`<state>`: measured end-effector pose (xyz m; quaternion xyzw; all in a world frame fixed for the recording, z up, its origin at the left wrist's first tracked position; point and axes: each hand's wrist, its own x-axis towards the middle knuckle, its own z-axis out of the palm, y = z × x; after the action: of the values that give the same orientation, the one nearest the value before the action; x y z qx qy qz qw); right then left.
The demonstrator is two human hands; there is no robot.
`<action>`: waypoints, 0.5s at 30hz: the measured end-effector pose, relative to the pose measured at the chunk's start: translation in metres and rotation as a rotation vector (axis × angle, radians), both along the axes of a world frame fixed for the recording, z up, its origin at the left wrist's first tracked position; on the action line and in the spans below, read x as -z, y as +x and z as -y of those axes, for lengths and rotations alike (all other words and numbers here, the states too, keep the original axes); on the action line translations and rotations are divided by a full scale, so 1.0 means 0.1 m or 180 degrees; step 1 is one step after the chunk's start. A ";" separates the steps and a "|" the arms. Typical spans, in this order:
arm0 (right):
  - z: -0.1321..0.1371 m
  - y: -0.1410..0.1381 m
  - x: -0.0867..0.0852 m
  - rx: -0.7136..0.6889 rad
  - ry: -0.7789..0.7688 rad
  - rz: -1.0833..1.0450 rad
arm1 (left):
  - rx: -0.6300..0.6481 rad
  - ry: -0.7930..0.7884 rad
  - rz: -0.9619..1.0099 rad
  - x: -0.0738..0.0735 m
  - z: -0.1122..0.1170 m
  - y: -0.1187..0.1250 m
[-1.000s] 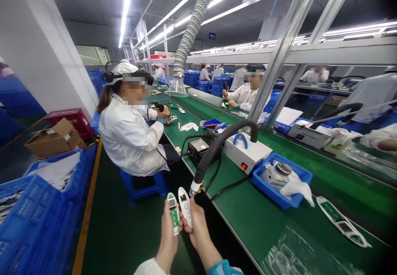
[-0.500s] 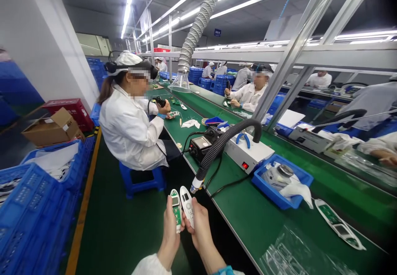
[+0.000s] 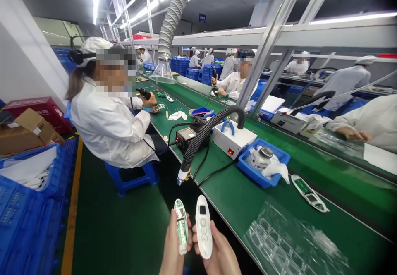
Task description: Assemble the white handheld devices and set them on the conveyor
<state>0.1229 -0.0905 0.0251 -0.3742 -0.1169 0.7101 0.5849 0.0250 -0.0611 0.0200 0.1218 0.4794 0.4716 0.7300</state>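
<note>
Now your left hand (image 3: 172, 248) grips a handset shell with an exposed green circuit board (image 3: 181, 226), while your right hand (image 3: 221, 255) closes on a white handset casing (image 3: 204, 226). Each grip holds its piece by the lower part, leaving the top showing. Both long axes stand nearly upright, tops pointing away from you, the pieces just apart, side by side beside the green counter (image 3: 350, 209).
</note>
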 end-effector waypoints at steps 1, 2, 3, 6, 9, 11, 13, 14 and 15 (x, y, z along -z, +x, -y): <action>0.04 0.03 -0.01 0.0055 -0.0052 0.0029 | 0.0003 -0.0045 -0.0011 -0.01 0.02 0.01; 0.08 0.06 -0.02 0.0119 -0.0109 0.0032 | -0.0003 -0.0067 -0.0033 -0.03 0.03 0.01; 0.12 0.08 -0.03 0.0176 -0.0170 0.0003 | -0.0008 -0.0073 -0.0050 -0.05 0.04 0.01; 0.19 0.13 -0.07 0.0310 -0.0295 -0.0184 | 0.0011 -0.0027 -0.0061 -0.11 0.08 0.03; 0.24 0.16 -0.12 0.0334 -0.0303 -0.0341 | 0.0011 -0.0057 -0.0047 -0.18 0.11 0.07; 0.26 0.17 -0.15 0.0343 -0.0311 -0.0362 | 0.0025 -0.0054 -0.0042 -0.22 0.13 0.09; 0.27 0.18 -0.17 0.0377 -0.0331 -0.0264 | 0.0081 0.0071 -0.0120 -0.23 0.15 0.12; 0.28 0.18 -0.17 0.0384 -0.0329 -0.0182 | 0.0134 0.0167 -0.0228 -0.23 0.17 0.13; 0.29 0.19 -0.17 0.0374 -0.0315 -0.0092 | 0.0198 0.0261 -0.0370 -0.22 0.19 0.14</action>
<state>0.1414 -0.1195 0.0417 -0.3986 -0.0510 0.6848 0.6079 0.0392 -0.0797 0.0423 0.1936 0.4973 0.4601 0.7096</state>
